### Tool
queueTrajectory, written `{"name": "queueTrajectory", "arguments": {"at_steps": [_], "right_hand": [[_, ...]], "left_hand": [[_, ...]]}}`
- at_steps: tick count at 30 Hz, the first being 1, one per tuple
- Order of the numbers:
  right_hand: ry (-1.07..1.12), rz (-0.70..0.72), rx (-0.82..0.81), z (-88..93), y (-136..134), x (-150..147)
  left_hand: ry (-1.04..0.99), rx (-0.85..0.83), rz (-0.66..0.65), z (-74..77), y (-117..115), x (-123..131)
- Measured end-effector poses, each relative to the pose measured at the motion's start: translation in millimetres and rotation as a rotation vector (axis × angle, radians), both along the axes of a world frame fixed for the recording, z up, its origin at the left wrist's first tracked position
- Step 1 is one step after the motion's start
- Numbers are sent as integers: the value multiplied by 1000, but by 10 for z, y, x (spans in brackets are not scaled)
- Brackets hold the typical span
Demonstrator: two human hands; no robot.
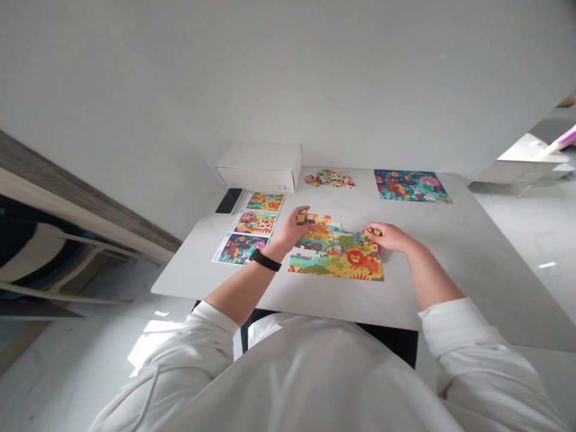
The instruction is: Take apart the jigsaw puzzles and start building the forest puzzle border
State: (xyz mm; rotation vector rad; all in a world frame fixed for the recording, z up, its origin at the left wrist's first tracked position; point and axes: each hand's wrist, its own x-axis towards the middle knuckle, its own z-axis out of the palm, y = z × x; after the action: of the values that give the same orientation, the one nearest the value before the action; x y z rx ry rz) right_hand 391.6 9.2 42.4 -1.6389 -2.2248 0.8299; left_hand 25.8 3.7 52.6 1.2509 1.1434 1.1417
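Note:
A partly joined jigsaw puzzle lies on the white table in front of me, with a yellow and green scene and an orange lion at its lower right. Its upper edge is uneven, and a pale gap shows at the left. Over the upper left corner is my left hand, thumb and forefinger apart, with puzzle surface visible between them. At the upper right edge, the fingertips of my right hand pinch a small puzzle piece, partly hidden by the fingers.
Loose puzzle pieces are heaped at the back of the table. A finished dark blue puzzle lies back right. To the left are a picture sheet, a phone and a white box against the wall.

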Motion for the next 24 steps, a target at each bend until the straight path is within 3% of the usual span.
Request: {"name": "queueTrajectory", "arguments": {"at_steps": [3, 7, 9, 14, 18, 22, 24], "right_hand": [[1, -7, 28, -6, -9, 7], [67, -55, 1, 17, -71, -13], [154, -98, -28, 33, -105, -6], [282, -247, 87, 39, -113, 39], [493, -209, -53, -22, -91, -70], [428, -126, -117, -109, -87, -362], [312, -72, -65, -138, -82, -527]], "left_hand": [[-10, -75, -113, -128, -20, 272], [237, 85, -120, -296, -10, 500], [269, 113, -107, -333, 7, 532], [204, 97, -114, -313, 60, 530], [185, 74, -116, -294, 85, 560], [69, -7, -54, -302, 102, 589], [6, -39, -11, -298, 110, 580]]}}
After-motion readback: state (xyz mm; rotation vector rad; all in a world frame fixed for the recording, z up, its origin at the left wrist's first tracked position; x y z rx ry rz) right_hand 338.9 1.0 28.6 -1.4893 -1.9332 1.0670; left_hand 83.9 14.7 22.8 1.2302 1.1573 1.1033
